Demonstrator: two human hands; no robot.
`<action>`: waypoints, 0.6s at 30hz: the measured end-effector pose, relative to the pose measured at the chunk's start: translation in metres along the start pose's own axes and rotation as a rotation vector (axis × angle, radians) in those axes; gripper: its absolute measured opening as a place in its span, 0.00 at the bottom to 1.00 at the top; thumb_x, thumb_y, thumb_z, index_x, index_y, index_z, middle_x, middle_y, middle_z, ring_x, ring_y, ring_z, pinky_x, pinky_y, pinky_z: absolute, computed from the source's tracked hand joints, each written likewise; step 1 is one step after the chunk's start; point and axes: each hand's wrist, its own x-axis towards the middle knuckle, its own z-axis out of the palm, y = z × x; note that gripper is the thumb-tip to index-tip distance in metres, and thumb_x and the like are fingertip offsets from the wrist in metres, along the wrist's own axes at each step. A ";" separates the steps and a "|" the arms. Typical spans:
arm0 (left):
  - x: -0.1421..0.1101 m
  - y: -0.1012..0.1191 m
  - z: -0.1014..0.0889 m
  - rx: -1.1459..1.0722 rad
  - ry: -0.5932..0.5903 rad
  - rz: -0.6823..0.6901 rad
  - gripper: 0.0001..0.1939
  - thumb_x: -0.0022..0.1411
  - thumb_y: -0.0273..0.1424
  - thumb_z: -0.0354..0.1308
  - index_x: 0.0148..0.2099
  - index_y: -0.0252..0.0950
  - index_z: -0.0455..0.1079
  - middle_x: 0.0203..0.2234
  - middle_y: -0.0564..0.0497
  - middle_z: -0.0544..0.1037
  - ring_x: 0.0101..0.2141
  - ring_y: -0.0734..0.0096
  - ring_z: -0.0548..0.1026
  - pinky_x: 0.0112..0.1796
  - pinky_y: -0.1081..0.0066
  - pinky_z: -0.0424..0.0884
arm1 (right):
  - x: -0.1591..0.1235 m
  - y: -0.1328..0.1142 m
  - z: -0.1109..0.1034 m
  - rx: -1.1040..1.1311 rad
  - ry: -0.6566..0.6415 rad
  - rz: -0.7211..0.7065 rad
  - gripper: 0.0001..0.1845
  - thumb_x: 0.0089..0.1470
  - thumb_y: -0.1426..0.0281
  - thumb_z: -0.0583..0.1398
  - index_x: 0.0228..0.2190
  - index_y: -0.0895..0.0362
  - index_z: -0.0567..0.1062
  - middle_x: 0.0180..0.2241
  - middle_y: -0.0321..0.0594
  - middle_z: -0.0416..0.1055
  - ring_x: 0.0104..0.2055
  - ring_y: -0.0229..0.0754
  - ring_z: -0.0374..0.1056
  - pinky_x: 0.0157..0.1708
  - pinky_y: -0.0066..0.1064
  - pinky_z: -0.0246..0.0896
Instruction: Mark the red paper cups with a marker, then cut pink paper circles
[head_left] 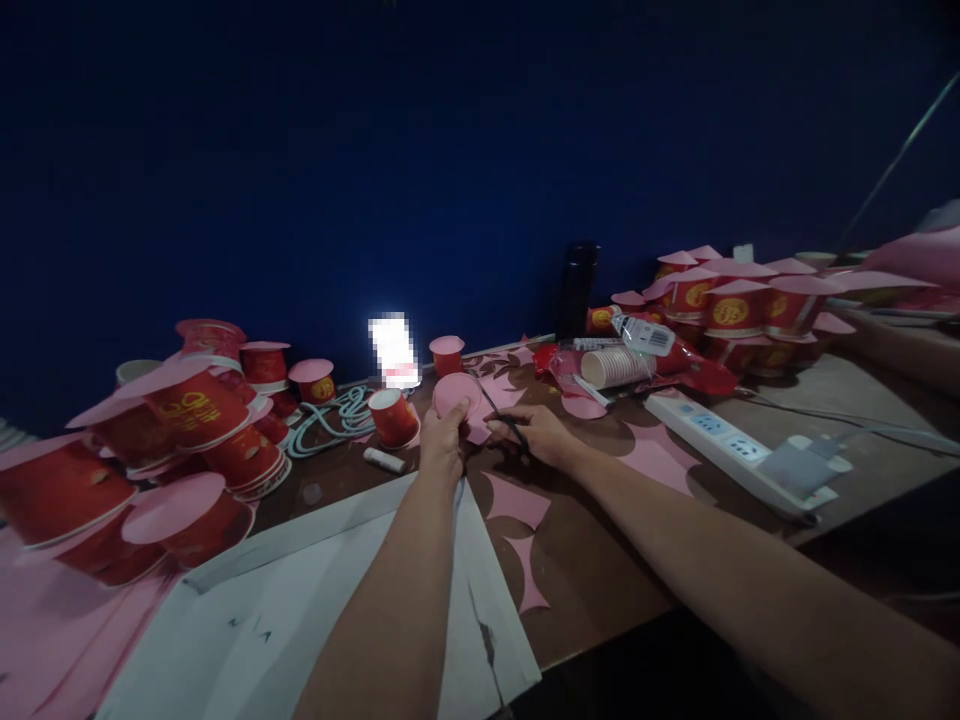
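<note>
My left hand [444, 442] pinches a piece of pink paper [454, 392] with a rounded outline, its thumb lying on top. Close on the right, my right hand [546, 436] is closed around dark scissors [493, 404], whose blades point toward the paper. How far the blades are apart cannot be made out. Just left of my hands is a red paper cup [397, 428], and a small white tube [385, 460] lies in front of it. Pink offcuts [519, 502] with curved edges are scattered below and around the hands.
Red cups topped with pink discs crowd the left [199, 410] and right [739, 305]. A white power strip [720, 440], a bag with stacked cups [615, 368], a black bottle [577, 285], coiled cable [330, 425], a lit screen [394, 350] and white board [300, 600] surround me. Another person's arm [900, 345] shows far right.
</note>
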 end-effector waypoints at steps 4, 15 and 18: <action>-0.001 0.001 0.000 -0.006 -0.014 -0.003 0.23 0.38 0.32 0.68 0.38 0.34 0.67 0.20 0.57 0.69 0.18 0.80 0.66 0.23 0.74 0.66 | 0.000 0.001 -0.001 -0.018 0.006 -0.006 0.26 0.44 0.55 0.63 0.41 0.60 0.76 0.20 0.34 0.69 0.19 0.31 0.59 0.15 0.21 0.52; -0.004 0.005 0.001 0.002 -0.010 -0.015 0.23 0.37 0.32 0.68 0.38 0.34 0.67 0.20 0.57 0.69 0.17 0.81 0.64 0.22 0.74 0.66 | 0.000 -0.001 0.000 -0.006 0.006 0.012 0.27 0.42 0.55 0.64 0.41 0.60 0.77 0.20 0.35 0.70 0.18 0.32 0.59 0.14 0.21 0.52; -0.004 0.005 0.002 0.003 0.006 -0.015 0.23 0.38 0.32 0.68 0.38 0.34 0.66 0.20 0.57 0.69 0.17 0.81 0.64 0.21 0.75 0.65 | 0.000 -0.002 0.000 -0.009 0.010 0.007 0.26 0.43 0.56 0.64 0.40 0.60 0.77 0.21 0.35 0.71 0.19 0.32 0.59 0.15 0.21 0.52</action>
